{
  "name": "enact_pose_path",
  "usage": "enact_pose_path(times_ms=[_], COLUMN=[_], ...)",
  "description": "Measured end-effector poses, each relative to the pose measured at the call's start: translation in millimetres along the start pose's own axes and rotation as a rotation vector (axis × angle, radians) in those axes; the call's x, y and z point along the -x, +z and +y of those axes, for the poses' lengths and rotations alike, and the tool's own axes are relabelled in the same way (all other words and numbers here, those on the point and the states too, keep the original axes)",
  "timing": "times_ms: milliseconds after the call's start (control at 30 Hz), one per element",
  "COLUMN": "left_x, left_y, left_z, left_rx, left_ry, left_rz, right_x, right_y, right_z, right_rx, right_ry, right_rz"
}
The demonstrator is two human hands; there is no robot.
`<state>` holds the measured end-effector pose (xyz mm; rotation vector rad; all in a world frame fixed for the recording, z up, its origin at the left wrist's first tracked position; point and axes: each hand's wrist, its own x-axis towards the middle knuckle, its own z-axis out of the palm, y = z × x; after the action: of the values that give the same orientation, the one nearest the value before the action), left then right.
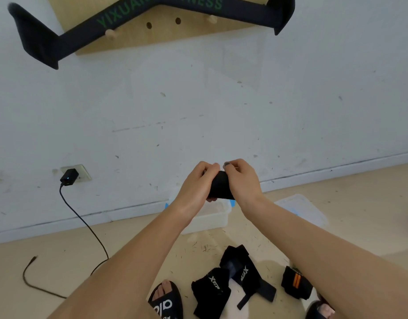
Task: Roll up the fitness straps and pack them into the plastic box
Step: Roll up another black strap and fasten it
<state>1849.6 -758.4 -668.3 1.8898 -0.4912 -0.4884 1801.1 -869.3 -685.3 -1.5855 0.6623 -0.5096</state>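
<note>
Both hands, left (198, 180) and right (242, 180), clamp one black strap (221, 186) held above the box (218, 217), apparently tightening its roll; three straps (242, 276) lie on floor.

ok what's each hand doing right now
Left hand: grips the rolled black strap.
Right hand: grips the same strap, fingers curled over its top.

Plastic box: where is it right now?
Head view, centre: the plastic box sits on the floor against the wall, directly below both hands, with its lid lying to its right.
</note>
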Motion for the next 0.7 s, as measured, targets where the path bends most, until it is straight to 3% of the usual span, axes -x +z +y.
enact_pose_path(times_ms=[133, 300, 433, 533, 700], left_x=[4, 1, 0, 2, -1], left_y=[-1, 0, 2, 11, 34], left_z=[-1, -7, -16, -25, -36], left_rx=[0.028, -0.013, -0.027, -0.052, -0.167], left_ry=[0.01, 0.012, 0.004, -0.014, -0.018], left_rz=[0.009, 0.024, 0.01, -0.043, -0.145], right_x=[3, 9, 24, 31, 34], right_y=[-2, -12, -36, -52, -69], right_z=[3, 1, 1, 15, 39], right_rx=[0.009, 0.128, 0.264, 0.533, 0.738], right_ry=[-0.08, -0.033, -0.186, -0.323, -0.372], right_rz=[0.0, -0.138, -0.344, -0.503, -0.427])
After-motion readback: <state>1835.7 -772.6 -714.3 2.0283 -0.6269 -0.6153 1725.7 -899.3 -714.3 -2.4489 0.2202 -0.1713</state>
